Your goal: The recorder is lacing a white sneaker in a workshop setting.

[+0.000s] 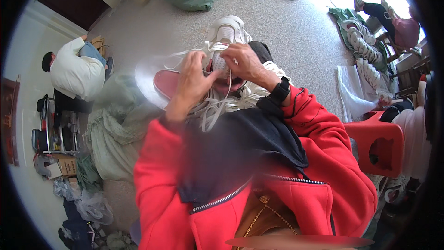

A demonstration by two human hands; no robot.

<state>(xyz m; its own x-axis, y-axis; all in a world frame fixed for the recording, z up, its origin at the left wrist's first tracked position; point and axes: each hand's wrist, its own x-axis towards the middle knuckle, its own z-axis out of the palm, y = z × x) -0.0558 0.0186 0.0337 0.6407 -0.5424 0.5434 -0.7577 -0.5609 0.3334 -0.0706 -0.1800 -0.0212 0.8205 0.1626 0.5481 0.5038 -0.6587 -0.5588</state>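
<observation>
Beyond a dark lap cloth [249,141], a white shoe [225,32] with mesh toe and reddish lining is flanked by the curled left hand [191,82] and right hand [246,63], whose grip on loose white laces [212,112] cannot be told.

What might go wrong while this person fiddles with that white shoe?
Loose white laces dangle below the left hand, so they might tangle or catch on something. The right hand works very close to the left over the white shoe, so the fingers could get in each other's way.
</observation>
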